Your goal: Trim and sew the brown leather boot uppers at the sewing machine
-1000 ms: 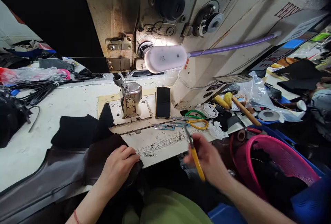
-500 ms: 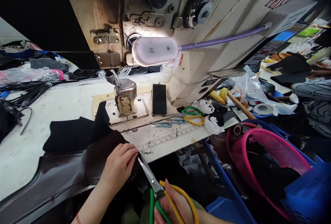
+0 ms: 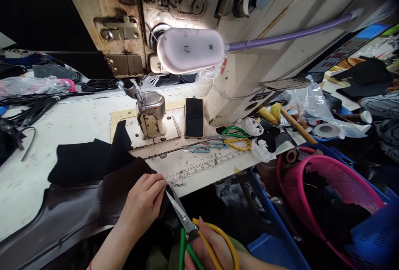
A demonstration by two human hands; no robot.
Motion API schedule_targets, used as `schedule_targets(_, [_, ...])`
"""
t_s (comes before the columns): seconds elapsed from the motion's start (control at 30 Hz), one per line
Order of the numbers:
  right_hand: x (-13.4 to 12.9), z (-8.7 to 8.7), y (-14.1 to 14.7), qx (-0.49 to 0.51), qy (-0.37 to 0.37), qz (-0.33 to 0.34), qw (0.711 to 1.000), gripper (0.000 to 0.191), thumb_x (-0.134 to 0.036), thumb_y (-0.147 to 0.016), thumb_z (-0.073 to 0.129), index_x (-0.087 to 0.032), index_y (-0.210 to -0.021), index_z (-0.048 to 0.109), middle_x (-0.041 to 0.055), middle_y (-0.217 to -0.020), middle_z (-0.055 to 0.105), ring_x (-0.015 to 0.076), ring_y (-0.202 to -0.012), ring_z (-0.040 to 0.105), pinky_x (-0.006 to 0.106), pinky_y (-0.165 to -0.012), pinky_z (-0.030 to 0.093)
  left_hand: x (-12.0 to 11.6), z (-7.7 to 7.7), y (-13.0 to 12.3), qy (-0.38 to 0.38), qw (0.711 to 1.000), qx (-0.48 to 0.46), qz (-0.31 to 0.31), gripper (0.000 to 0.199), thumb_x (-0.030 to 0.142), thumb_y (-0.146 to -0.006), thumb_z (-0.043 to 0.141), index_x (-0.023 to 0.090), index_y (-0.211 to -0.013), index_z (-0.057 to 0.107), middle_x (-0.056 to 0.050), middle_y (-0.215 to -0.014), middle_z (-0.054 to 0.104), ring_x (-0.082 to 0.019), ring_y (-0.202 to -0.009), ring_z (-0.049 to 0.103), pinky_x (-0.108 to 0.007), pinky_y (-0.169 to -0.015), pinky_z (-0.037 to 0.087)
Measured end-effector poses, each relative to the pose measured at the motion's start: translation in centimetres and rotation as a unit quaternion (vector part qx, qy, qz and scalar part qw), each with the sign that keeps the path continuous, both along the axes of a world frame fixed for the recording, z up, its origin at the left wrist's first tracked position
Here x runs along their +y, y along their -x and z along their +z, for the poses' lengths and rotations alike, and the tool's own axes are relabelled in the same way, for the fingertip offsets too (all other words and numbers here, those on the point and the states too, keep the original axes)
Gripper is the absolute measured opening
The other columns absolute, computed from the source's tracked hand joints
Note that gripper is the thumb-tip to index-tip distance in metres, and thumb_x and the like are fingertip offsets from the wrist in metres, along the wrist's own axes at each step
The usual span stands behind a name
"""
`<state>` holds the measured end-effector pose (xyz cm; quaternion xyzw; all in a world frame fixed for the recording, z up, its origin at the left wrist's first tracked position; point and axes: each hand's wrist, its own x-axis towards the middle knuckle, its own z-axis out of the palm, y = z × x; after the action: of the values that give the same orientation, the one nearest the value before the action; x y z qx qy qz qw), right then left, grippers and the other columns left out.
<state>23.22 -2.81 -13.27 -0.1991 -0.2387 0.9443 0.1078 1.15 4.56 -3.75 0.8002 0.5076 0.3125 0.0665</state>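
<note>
Showing a cluttered sewing bench, head view. Sewing machine [image 3: 218, 33] fills upper frame; its lamp [image 3: 190, 50], on a purple gooseneck, hangs above the presser foot [image 3: 151, 112]. Smartphone [image 3: 193, 117] lies flat just right of the foot. Spare scissors [image 3: 230, 141] w/ green & yellow loops lie by blue thread snips [image 3: 199, 148] near a printed ruler strip [image 3: 205, 166] along the table edge. Pink basket [image 3: 330, 191] sits lower right inside a blue crate [image 3: 370, 236]; tape rolls & plastic bags crowd the far right. Black straps [image 3: 40, 103] lie far left.

Left hand [image 3: 143, 203]: palm down, fingers curled loosely, pressing dark brown leather [image 3: 77, 211] at the table's near edge; a black fabric piece [image 3: 87, 162] lies just behind it. Nothing stands between blades & leather edge.

Right hand [image 3: 208, 253]: bottom centre, partly cut off by frame; fingers closed through the loops of the scissors [image 3: 187, 224]. Scissors sit just right of left-hand fingertips. Long axis runs diagonal, lower right to upper left; tips point up-left toward the leather edge & the left fingers. Blades slightly parted, tips near the leather; contact can't be told.
</note>
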Motion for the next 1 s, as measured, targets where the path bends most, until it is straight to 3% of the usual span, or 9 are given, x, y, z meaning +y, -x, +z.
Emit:
schedule_targets(0.23, [0.8,0.9,0.3,0.057,0.032,-0.026,0.998,0.091,-0.096,-0.069,0.022,-0.014,-0.047,0.056,-0.0005,-0.032,0.036,0.0109,-0.031,0.035,0.024,-0.036,0.021,-0.1,0.1,0.0,-0.002,1.000,0.015,0.003,0.016,0.008,-0.091,0.052,0.019,-0.099,0.060,-0.003,-0.097,0.066,-0.015,-0.085,0.056,-0.028,-0.077,0.049])
schedule_targets(0.37, [1.0,1.0,0.1,0.079,0.085,-0.016,0.993,0.088,-0.095,-0.069,0.029,-0.015,-0.042,0.054,0.0006,-0.030,0.037,0.0102,-0.032,0.038,0.021,-0.035,0.024,-0.4,0.1,-0.6,-0.005,0.999,0.021,0.031,0.018,0.007,-0.091,0.052,0.019,-0.102,0.059,-0.004,-0.102,0.063,-0.016,-0.088,0.057,-0.029,-0.080,0.049])
schedule_targets(0.5, [0.9,0.9,-0.2,0.040,0.085,-0.016,0.996,0.087,-0.096,-0.065,0.031,-0.016,-0.039,0.053,-0.0001,-0.028,0.034,0.0098,-0.030,0.036,0.021,-0.033,0.022,-0.9,0.5,-2.5,-0.018,0.986,0.019,0.166,0.009,0.022,-0.091,0.055,0.013,-0.096,0.054,-0.009,-0.095,0.055,-0.019,-0.083,0.055,-0.031,-0.069,0.050])
schedule_targets(0.57, [1.0,0.8,-0.3,0.011,0.069,-0.009,0.998,0.087,-0.097,-0.063,0.032,-0.016,-0.038,0.053,-0.0004,-0.027,0.033,0.0097,-0.029,0.035,0.021,-0.033,0.022,-1.2,0.6,-3.6,-0.002,0.972,0.065,0.225,0.028,0.042,-0.087,0.060,0.016,-0.081,0.049,-0.007,-0.082,0.049,-0.022,-0.075,0.048,-0.037,-0.063,0.048])
schedule_targets(0.63, [1.1,0.7,-0.3,-0.009,0.055,0.000,0.998,0.088,-0.098,-0.063,0.031,-0.017,-0.037,0.052,-0.0005,-0.026,0.032,0.0090,-0.028,0.033,0.022,-0.033,0.021,-1.5,0.5,-4.4,0.019,0.962,0.122,0.244,0.037,0.052,-0.083,0.060,0.020,-0.072,0.045,-0.006,-0.076,0.045,-0.024,-0.074,0.044,-0.041,-0.062,0.046])
schedule_targets(0.8, [0.9,-0.3,-0.6,-0.020,0.016,0.002,1.000,0.089,-0.099,-0.062,0.026,-0.017,-0.039,0.052,-0.0007,-0.028,0.034,0.0090,-0.028,0.032,0.023,-0.033,0.021,-2.4,-0.6,-4.9,0.024,0.964,0.091,0.249,0.015,0.022,-0.086,0.056,0.020,-0.073,0.049,-0.012,-0.095,0.051,-0.029,-0.092,0.046,-0.043,-0.069,0.046])
schedule_targets(1.0, [0.2,-1.4,-0.8,-0.056,0.004,-0.039,0.998,0.097,-0.099,-0.064,0.014,-0.014,-0.050,0.056,0.0001,-0.034,0.040,0.0084,-0.030,0.032,0.024,-0.035,0.018,-4.0,-0.8,-5.0,0.033,0.977,-0.008,0.211,0.011,0.015,-0.086,0.056,0.020,-0.078,0.050,-0.018,-0.127,0.044,-0.036,-0.118,0.043,-0.058,-0.085,0.047])
